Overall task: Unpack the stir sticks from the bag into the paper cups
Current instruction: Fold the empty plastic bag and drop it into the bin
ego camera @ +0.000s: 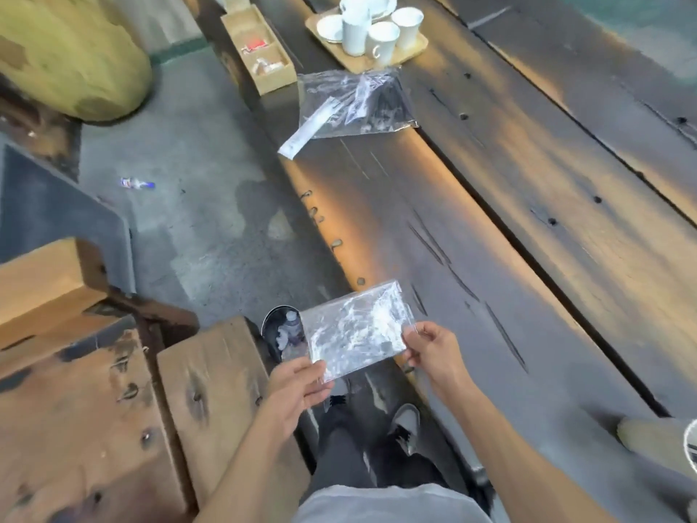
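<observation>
A small clear plastic bag (356,328) is held flat between both hands near the table's near edge; it looks empty. My left hand (292,390) pinches its lower left corner and my right hand (433,352) pinches its right edge. Farther up the dark wooden table (490,239) lies a larger clear bag (358,101) with dark stir sticks inside and a white paper-wrapped stick (307,132) poking out. White paper cups (381,30) stand on a wooden tray (411,50) at the far end.
A wooden condiment box (260,50) with sachets sits left of the tray. A wooden bench (94,390) is at the lower left, a bin (281,334) under the held bag, and a wrapper (137,183) on the concrete floor. My legs and shoes show below.
</observation>
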Available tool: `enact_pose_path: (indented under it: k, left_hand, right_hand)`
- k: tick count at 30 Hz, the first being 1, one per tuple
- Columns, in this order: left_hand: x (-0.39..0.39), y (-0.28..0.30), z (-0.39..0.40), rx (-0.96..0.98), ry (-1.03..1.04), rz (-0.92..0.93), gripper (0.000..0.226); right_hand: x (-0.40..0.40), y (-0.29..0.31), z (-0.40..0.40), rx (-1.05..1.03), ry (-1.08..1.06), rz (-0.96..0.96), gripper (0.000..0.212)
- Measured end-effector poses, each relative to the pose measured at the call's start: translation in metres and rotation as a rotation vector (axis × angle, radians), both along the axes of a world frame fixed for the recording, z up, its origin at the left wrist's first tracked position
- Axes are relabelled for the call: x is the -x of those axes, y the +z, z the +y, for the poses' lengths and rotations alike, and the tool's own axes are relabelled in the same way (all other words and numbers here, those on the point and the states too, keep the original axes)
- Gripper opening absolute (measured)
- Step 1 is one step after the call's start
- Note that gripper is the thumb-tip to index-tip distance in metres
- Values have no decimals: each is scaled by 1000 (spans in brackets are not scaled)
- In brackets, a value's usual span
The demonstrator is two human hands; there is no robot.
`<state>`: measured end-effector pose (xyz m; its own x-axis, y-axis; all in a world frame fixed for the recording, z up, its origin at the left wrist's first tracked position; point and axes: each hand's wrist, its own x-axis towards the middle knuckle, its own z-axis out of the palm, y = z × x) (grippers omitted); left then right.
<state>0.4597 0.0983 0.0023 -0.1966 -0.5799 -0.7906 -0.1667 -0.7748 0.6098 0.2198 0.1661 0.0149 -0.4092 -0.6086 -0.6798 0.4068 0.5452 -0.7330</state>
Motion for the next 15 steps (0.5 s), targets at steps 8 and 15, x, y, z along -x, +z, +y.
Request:
enact_pose_path:
  k: [8, 15]
  left_hand:
    - [-81, -48, -16, -100, 306, -69, 14]
    - [-132, -125, -26, -225, 494, -120, 9]
  right_hand:
    - [-86, -47, -71, -144, 233, 98, 9]
    - [-133, -129, -107, -300, 352, 130, 9]
